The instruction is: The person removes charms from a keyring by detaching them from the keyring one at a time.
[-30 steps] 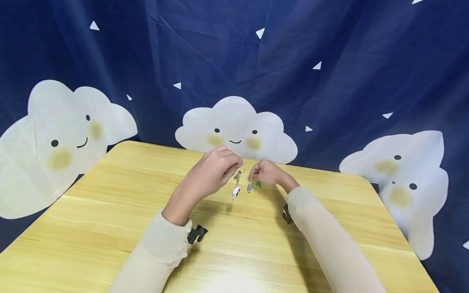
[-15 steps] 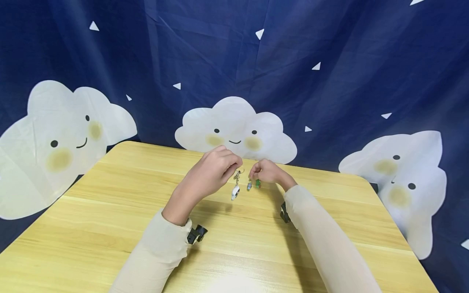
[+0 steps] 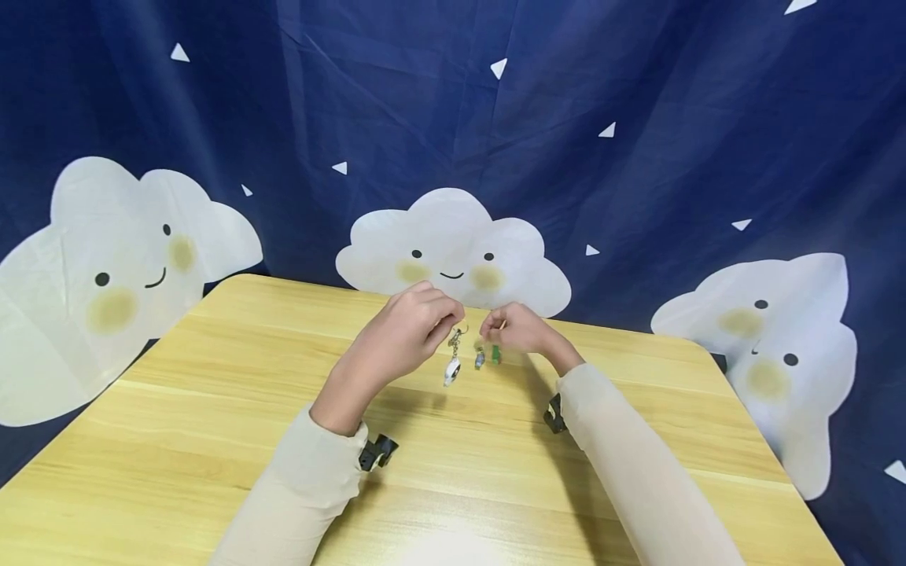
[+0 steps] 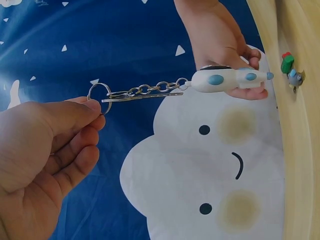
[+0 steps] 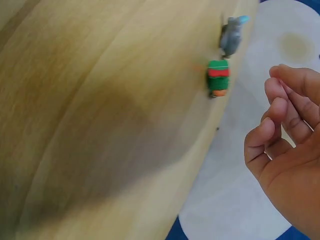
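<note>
With thumb and forefinger my left hand pinches the split ring of a keychain. Its chain and a white rocket-like charm with blue ovals hang below, beside a thin flat metal strip. To the right, my right hand hovers over two small figures, its fingers loosely bent and nothing visible between them. One figure is green with a red band, the other is a grey figure with a blue tip. Both appear to stand on the table, apart from the fingers. The charm covers part of the right hand in the left wrist view.
A light wooden table spreads under both arms, its far edge just beyond the hands. Behind it hangs a dark blue curtain with clouds and white triangles. A black camera sits on the left wrist.
The left hand still holds up the keychain in nearly the same place. The right hand's fingers shift slightly upward from the two figures, which stay put. The head view drifts slightly.
</note>
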A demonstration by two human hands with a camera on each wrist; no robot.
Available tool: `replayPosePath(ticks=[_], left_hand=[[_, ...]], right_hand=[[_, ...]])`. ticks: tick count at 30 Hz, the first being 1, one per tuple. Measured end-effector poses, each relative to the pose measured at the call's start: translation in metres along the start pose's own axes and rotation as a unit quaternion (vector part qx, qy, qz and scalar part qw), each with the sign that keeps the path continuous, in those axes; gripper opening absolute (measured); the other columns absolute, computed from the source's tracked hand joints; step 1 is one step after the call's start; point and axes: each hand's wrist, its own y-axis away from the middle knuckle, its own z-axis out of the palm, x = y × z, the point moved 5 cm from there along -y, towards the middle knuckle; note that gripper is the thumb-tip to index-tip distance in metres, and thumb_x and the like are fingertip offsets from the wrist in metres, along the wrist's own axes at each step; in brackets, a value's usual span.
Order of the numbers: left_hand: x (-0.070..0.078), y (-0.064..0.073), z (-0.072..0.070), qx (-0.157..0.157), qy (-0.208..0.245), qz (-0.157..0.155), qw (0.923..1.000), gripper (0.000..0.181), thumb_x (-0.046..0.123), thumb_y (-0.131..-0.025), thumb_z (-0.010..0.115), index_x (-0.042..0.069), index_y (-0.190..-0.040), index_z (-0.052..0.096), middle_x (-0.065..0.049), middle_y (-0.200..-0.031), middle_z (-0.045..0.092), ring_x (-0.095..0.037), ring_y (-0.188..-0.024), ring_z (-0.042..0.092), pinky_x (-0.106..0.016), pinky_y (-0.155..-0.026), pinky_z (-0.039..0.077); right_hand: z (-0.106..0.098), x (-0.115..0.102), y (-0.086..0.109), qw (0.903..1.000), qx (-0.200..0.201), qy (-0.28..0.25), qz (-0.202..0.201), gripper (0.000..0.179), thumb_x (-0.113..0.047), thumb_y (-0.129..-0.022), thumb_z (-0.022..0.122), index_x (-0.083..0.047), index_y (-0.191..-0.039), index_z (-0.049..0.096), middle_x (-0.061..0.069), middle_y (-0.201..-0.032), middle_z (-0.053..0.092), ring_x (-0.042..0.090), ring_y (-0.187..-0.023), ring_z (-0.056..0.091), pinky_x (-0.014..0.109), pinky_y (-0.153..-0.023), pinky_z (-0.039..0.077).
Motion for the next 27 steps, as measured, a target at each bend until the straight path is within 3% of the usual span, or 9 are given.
replayPosePath(ticks=[7, 14, 21, 27], left_hand=[[0.0, 0.0, 0.0, 0.003, 0.004, -0.003, 1.0, 0.007, -0.001, -0.095, 0.069, 0.004, -0.094, 0.074, -0.003, -0.088, 0.072, -0.021, -0.083, 0.061, -0.032, -0.075, 0.051], [-0.001, -0.001, 0.0, 0.001, 0.011, -0.013, 0.9998, 0.007, -0.001, -0.095, 0.069, 0.004, -0.094, 0.074, -0.003, -0.088, 0.072, -0.021, -0.081, 0.059, -0.031, -0.073, 0.05], [-0.002, 0.0, -0.001, 0.005, 0.011, -0.014, 0.9998, 0.006, 0.0, -0.095, 0.069, 0.004, -0.094, 0.074, -0.003, -0.088, 0.072, -0.021, -0.082, 0.059, -0.031, -0.073, 0.05], [-0.001, 0.0, -0.003, 0.012, 0.011, -0.011, 0.9998, 0.007, -0.001, -0.094, 0.069, 0.005, -0.093, 0.073, -0.003, -0.088, 0.072, -0.021, -0.081, 0.058, -0.03, -0.072, 0.049]], right_hand=[[-0.011, -0.018, 0.013, 0.9994, 0.022, 0.007, -0.026, 0.013, -0.011, -0.096, 0.068, -0.001, -0.098, 0.077, 0.002, -0.088, 0.074, 0.014, -0.075, 0.061, 0.032, -0.073, 0.05], [-0.018, -0.04, 0.029, 0.9985, 0.029, 0.001, -0.047, 0.01, -0.012, -0.098, 0.068, -0.011, -0.097, 0.077, 0.01, -0.096, 0.076, 0.014, -0.069, 0.059, 0.033, -0.068, 0.05], [-0.023, -0.064, 0.044, 0.9958, 0.036, 0.01, -0.084, 0.009, -0.012, -0.099, 0.067, -0.012, -0.1, 0.076, -0.002, -0.091, 0.074, 0.015, -0.077, 0.062, 0.035, -0.072, 0.053], [-0.021, -0.086, 0.059, 0.991, 0.049, 0.014, -0.124, 0.01, -0.012, -0.099, 0.068, -0.012, -0.105, 0.075, -0.003, -0.088, 0.071, 0.013, -0.069, 0.059, 0.032, -0.065, 0.052]])
